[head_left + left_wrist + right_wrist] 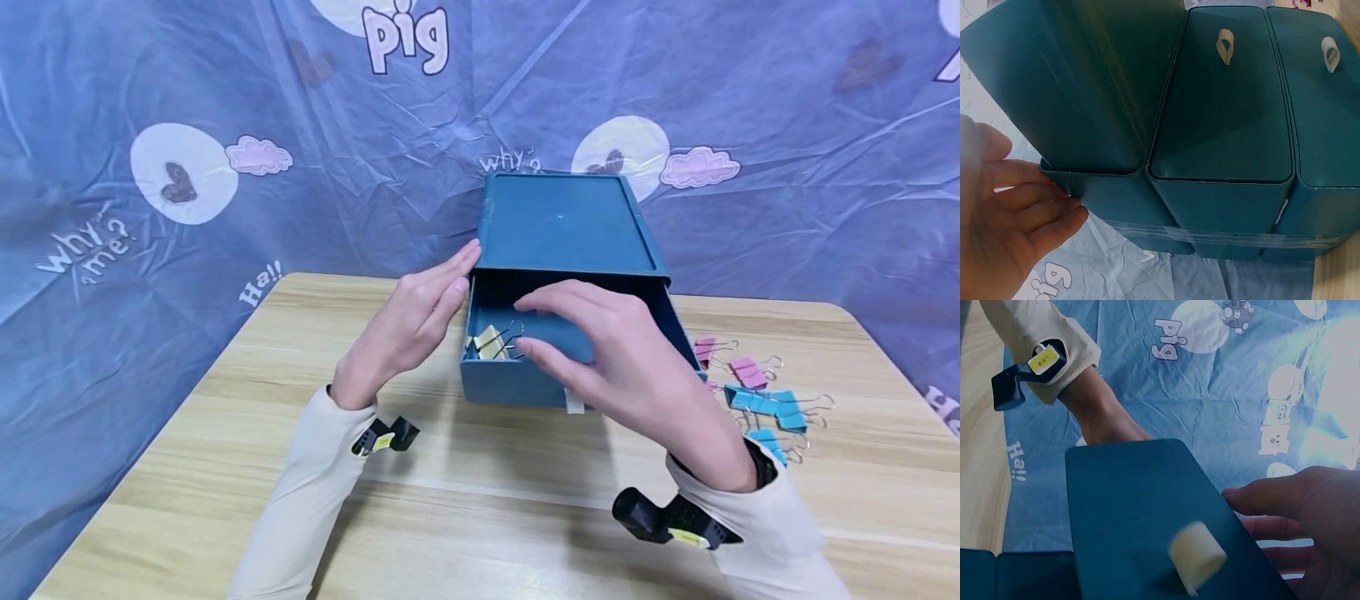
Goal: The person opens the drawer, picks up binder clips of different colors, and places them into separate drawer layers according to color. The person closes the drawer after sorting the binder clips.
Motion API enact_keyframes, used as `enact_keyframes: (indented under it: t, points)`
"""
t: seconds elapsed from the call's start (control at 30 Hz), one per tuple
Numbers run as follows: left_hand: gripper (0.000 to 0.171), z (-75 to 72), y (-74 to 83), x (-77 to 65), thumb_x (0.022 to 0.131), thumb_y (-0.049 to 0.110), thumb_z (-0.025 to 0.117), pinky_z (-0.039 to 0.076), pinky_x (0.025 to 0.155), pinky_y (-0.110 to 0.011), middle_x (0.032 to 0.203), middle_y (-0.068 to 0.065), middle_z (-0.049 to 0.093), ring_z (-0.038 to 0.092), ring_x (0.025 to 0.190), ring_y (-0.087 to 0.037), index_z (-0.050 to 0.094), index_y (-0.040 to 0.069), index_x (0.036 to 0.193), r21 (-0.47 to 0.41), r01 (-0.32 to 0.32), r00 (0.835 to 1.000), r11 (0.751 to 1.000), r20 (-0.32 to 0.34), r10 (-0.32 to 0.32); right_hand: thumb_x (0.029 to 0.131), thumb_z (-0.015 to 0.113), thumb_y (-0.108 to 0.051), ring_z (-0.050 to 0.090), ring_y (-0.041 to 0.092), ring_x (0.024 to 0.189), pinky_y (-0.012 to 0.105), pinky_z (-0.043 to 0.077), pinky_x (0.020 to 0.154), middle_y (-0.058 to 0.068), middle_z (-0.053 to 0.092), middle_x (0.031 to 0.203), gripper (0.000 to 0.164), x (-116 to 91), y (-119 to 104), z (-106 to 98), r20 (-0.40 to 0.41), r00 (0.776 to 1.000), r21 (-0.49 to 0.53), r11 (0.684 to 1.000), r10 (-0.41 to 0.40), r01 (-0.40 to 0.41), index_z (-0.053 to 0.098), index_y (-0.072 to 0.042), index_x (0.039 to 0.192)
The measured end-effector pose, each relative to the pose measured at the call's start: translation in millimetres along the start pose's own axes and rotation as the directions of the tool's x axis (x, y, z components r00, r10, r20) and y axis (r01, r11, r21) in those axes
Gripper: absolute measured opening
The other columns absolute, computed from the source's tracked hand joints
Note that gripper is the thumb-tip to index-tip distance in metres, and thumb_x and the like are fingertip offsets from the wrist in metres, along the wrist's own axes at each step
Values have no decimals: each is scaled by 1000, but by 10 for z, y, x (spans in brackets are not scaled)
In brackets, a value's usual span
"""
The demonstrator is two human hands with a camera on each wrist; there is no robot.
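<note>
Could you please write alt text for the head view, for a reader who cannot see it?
A person's right hand, fingers curved, is poised over an open blue drawer with a pale yellow binder clip inside, while the left hand touches its cabinet. Pink clips and blue clips lie on the wooden table at right.

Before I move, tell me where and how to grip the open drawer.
Take the open drawer by the pale loop on its front. A pinch from the near side looks best: the loop juts out from the otherwise flat front, which faces that way.
</note>
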State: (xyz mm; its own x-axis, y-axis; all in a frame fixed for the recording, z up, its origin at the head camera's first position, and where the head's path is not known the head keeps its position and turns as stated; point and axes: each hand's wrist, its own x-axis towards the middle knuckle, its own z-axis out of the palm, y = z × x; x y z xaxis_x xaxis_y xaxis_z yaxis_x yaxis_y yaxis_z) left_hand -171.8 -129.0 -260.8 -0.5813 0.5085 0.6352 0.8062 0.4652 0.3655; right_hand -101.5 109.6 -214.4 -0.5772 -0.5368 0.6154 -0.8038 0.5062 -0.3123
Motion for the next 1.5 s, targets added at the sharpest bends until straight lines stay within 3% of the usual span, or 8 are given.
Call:
enact_keyframes:
  t: [0.17,0.47,0.73,0.87,1.0,1.23,1.4,1.5]
  points:
    - [40,9,3,7,104,8,36,31,112,-32,146,-19,42,38,137,-20,44,-8,140,-1,-2,1000,1000,1,2,82,77,-13,63,17,104,31,48,90,2,69,108,33,-80,72,-147,-33,999,-47,999,-5,4,69,-8,113]
    - [40,13,11,10,104,8,36,32,111,-32,145,-19,43,38,136,-20,44,-8,139,0,-4,1000,1000,-8,4,78,78,-5,65,16,97,10,40,88,1,70,103,35,-273,203,-431,-108,994,-134,990,29,-44,70,-10,112]
    - [40,13,13,8,104,8,36,32,111,-32,145,-19,43,38,136,-20,44,-8,139,4,-4,1000,1000,-12,4,80,77,-6,54,-1,73,12,40,53,-2,69,106,37,-408,275,-543,-101,989,-189,974,105,-123,69,-13,115]
    - [40,8,24,8,104,8,37,32,112,-32,146,-18,43,38,137,-20,44,-7,139,3,1,1000,1000,-10,-1,81,77,-7,57,3,69,11,41,63,-1,69,107,37,-460,304,-567,-106,985,-213,964,138,-158,69,-13,116]
    - [40,7,35,11,103,8,37,32,111,-32,146,-17,43,38,137,-20,44,-7,139,4,4,1000,1000,-8,-4,81,76,-7,63,14,88,10,38,79,2,70,107,36,-506,347,-573,-118,982,-204,964,148,-169,69,-11,116]
    - [40,14,28,15,104,8,37,31,112,-31,146,-17,42,38,137,-19,44,-7,140,3,5,1000,1000,-7,-5,82,75,-2,56,-7,44,5,43,73,8,68,111,38,-620,438,-590,-131,981,-179,970,140,-163,67,-7,119]
    - [39,18,23,12,103,7,37,31,112,-31,146,-18,43,38,137,-19,44,-7,139,7,2,1000,1000,-16,-2,84,73,-3,55,-19,71,5,41,74,7,69,109,34,-710,527,-611,-159,970,-201,956,182,-212,69,-7,117]
    - [39,20,13,8,103,6,38,32,112,-32,145,-18,43,38,137,-19,45,-7,139,10,-2,1000,1000,-25,2,84,72,-5,56,-11,77,11,41,71,8,71,105,31,-768,604,-623,-172,966,-247,941,193,-232,70,-7,115]
